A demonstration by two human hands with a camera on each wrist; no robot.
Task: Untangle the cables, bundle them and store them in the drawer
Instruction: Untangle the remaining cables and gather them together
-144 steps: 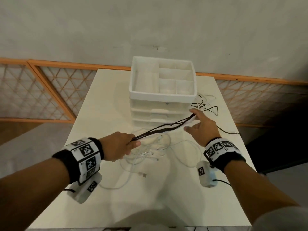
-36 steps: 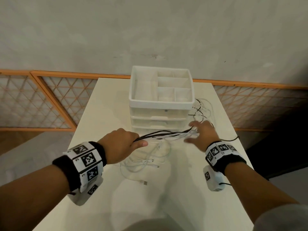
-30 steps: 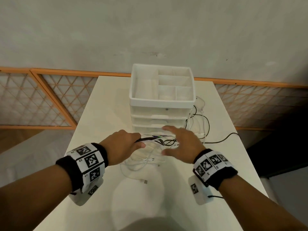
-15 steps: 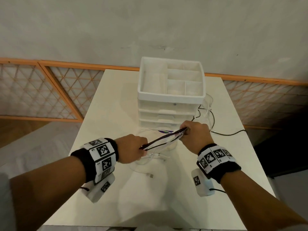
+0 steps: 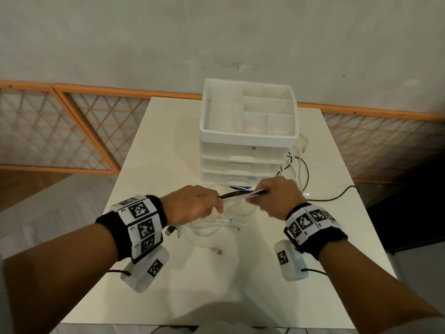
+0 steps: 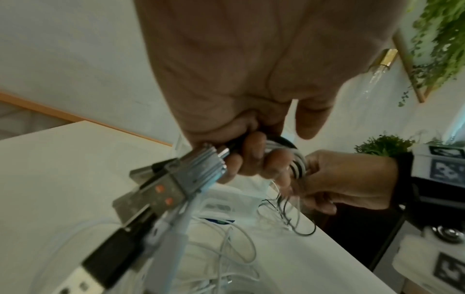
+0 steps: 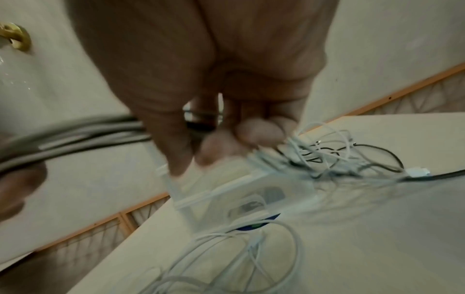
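A short stretch of black and white cables (image 5: 242, 195) runs taut between my two hands above the white table (image 5: 240, 285). My left hand (image 5: 192, 206) grips one end of the cable bundle (image 6: 292, 159); USB plugs (image 6: 161, 191) hang below its fist. My right hand (image 5: 277, 196) grips the other end of the cable strands (image 7: 75, 137), fingers curled round them. Loose white cables (image 5: 216, 225) lie tangled on the table under my hands. More black and white cable (image 5: 298, 169) trails right of the white drawer unit (image 5: 248, 150), whose drawers look shut.
The drawer unit's top tray (image 5: 248, 112) has several empty compartments. A black cable (image 5: 337, 192) runs off toward the table's right edge. A wall with an orange lattice panel (image 5: 72, 131) stands behind the table. Bare tabletop lies in front of me and left of the unit.
My right hand slid left along the cables from beside the drawer unit toward my left hand and closed on them. The held span is much shorter and nearly level.
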